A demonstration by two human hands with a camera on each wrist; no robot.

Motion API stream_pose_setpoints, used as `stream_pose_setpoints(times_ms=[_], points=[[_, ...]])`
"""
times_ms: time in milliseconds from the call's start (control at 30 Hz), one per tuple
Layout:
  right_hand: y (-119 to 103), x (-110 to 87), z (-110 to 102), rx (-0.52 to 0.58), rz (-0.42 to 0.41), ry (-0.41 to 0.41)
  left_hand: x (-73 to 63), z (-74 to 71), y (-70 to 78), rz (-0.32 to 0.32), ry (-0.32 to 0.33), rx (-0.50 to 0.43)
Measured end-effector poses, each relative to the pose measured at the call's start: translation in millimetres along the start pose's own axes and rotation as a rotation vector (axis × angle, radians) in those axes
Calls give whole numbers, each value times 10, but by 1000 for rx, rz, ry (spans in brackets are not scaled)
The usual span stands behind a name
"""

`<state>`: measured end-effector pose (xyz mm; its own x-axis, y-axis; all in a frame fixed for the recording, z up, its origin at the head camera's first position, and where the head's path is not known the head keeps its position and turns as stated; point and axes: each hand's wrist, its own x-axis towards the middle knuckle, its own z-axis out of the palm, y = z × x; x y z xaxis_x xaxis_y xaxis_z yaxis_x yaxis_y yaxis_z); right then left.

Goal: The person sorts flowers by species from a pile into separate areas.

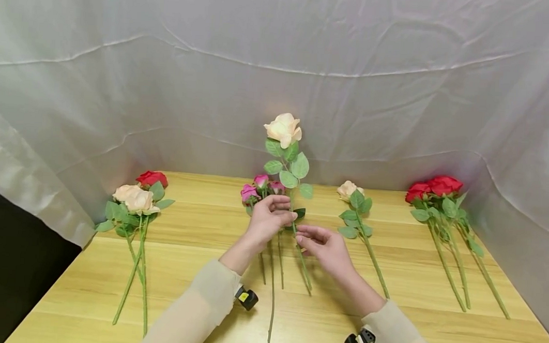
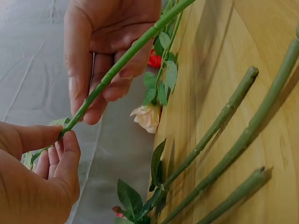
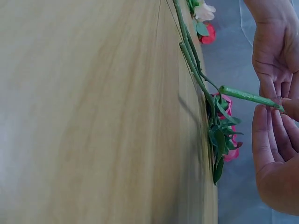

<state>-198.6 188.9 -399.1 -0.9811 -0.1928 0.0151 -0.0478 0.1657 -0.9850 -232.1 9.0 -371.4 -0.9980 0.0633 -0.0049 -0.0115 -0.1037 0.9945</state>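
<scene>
Cream, ruffled, green-stemmed rose (image 1: 283, 130): pinched in left hand (image 1: 267, 220), beside relaxed right hand (image 1: 328, 251) (perhaps touching, unclear); could tip through loose pinching.

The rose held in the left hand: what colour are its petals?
The petals are pale peach-cream; the head view shows them best.

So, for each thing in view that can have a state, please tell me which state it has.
Raised cream rose, held up, bloom open
Left hand, pinching its stem
Right hand, fingers relaxed, close to the stem
Left bunch, lying crossed
Pink roses, lying, partly hidden
Lone cream rose, lying
Right-side red roses, lying spread out
Curtain, hanging, creased
</scene>
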Motion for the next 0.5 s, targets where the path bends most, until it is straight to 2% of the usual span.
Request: stream_pose_setpoints(times_ms=[233,500], points=[[18,-4,-41,-24,19,9,3,76,-17,-30,-25,-5],[-10,-32,-83,-15,55,25,5,110,-26,-17,-53,-9]])
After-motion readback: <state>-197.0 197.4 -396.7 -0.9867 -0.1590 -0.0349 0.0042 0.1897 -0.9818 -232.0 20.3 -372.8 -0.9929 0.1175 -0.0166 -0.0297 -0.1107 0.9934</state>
